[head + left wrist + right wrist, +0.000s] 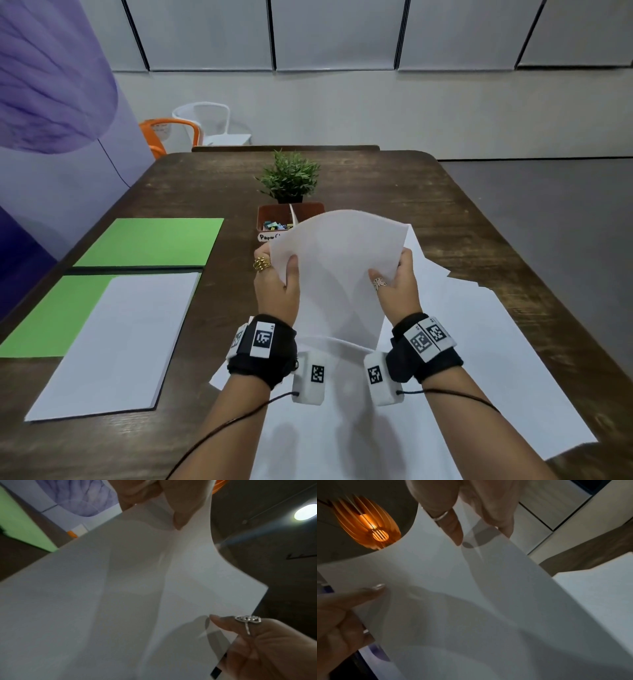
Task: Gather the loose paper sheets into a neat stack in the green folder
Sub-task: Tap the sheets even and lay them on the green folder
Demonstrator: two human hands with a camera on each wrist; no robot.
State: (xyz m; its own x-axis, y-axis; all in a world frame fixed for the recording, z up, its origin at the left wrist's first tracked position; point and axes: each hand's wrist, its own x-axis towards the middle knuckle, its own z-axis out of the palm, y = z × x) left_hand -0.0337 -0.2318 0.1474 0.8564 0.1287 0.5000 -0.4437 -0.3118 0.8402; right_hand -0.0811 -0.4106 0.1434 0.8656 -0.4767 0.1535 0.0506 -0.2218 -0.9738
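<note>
Both hands hold a small bundle of white sheets [339,260] on edge above the middle of the table. My left hand [277,265] pinches its left side, thumb in front, and my right hand [394,270] pinches its right side. In the left wrist view the left hand [154,496] grips the sheets [137,588] from above. The right wrist view shows the right hand [471,507] on the same sheets [471,601]. More loose sheets [462,342] lie spread under and to the right of my hands. The green folder [150,241] lies open at the left, with a paper stack [116,342] on its near half.
A potted plant [287,178] and a brown tray of paper clips [274,219] stand just beyond the held sheets. An orange chair [171,132] and a white chair [212,123] are past the table's far left corner. A purple wall runs along the left.
</note>
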